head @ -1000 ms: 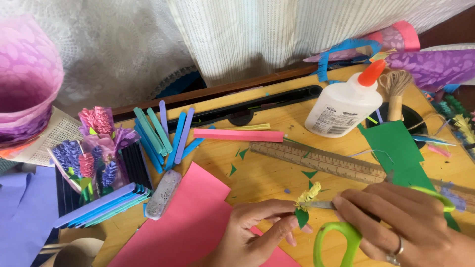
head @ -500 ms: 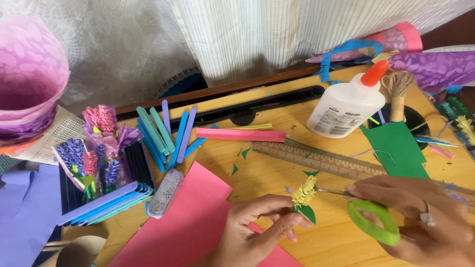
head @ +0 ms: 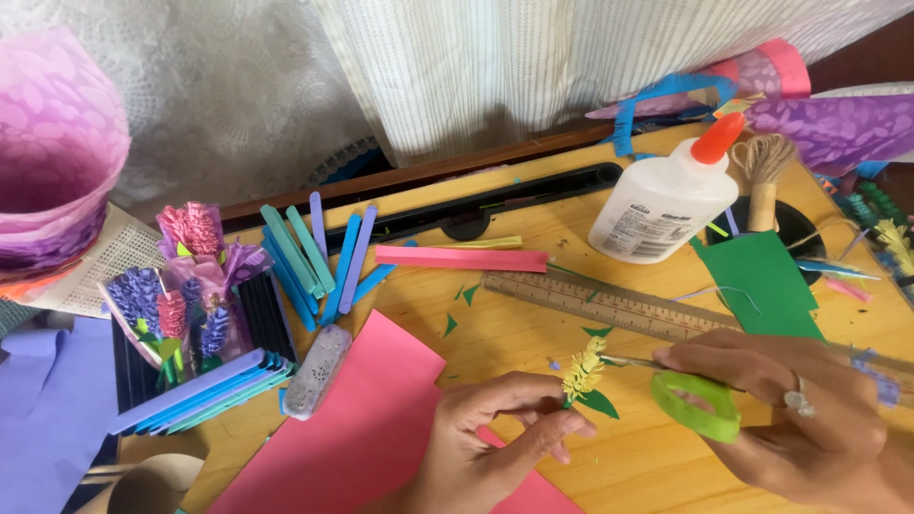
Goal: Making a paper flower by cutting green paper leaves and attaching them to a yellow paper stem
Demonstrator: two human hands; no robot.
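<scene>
Scissors barely shifted, blades at the one yellow paper flower — left hand fingers pinch its stem over the counter, right hand fingers grip green handles; one glue bottle, one ruler.

A small paper flower sits low in the frame, just right of centre, above the wooden counter. Its head is a tuft of fringed yellow paper, standing roughly upright with a slight lean, and a dark green paper leaf juts out to the lower right beneath it. Scissors with a bright green handle loop lie to its right, their thin metal blades pointing left and meeting the yellow fringe near its top.
</scene>
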